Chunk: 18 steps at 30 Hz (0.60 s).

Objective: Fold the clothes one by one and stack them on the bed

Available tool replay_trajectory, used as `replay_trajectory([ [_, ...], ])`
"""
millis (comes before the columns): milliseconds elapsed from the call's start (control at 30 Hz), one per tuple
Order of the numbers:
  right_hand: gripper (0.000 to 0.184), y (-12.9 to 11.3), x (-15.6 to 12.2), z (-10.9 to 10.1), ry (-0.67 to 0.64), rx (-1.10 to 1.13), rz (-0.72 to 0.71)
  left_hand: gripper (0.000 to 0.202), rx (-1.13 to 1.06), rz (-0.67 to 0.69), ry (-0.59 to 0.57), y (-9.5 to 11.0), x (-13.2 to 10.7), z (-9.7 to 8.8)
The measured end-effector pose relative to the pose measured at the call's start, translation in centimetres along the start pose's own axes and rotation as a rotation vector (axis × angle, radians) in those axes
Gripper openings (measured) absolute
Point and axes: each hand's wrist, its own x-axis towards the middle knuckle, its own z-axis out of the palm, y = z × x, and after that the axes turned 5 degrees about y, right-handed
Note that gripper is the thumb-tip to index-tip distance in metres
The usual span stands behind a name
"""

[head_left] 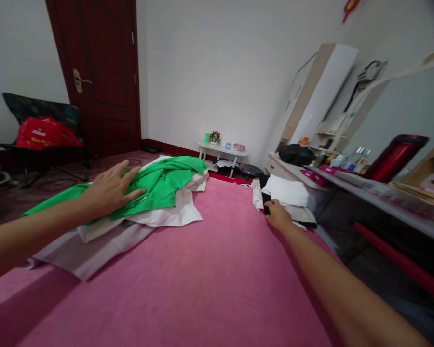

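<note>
Nearest, spread below the left hand (116,191) and right hand (278,216): pink bedspread (210,279). Just on the near side of the left hand: pale grey garment (94,253). Directly beneath the left hand, open, palm down, fingers spread: crumpled green garment (162,185), lying over white garment (179,212). Judged light, soft and limp, apt to drag the layers below; best taken by the free hem, right of the fingertips. At the right hand, fingers curled against black cloth (266,203), firmness of grip impossible to tell; just beyond, folded white cloth (285,190). Well beyond both: low white table (222,148).
</note>
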Motion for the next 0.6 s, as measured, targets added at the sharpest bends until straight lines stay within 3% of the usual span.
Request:
replay_trajectory([
  [100,0.051,2.3,0.6,0.4,0.039,-0.02,0.067,0.043,0.076,0.275,0.107,2.9,-0.3,-0.7],
  [200,0.051,2.6,1.1,0.8,0.136,-0.009,0.081,0.03,0.046,0.476,0.088,5.9,-0.8,0.4],
  [367,0.033,3.0,2.1,1.3,0.3,-0.023,0.151,0.026,-0.051,0.463,-0.015,9.1,-2.1,4.1],
  [600,0.045,6.8,3.9,2.5,0.219,0.024,0.288,0.026,-0.059,0.474,-0.104,9.7,-3.6,7.7],
])
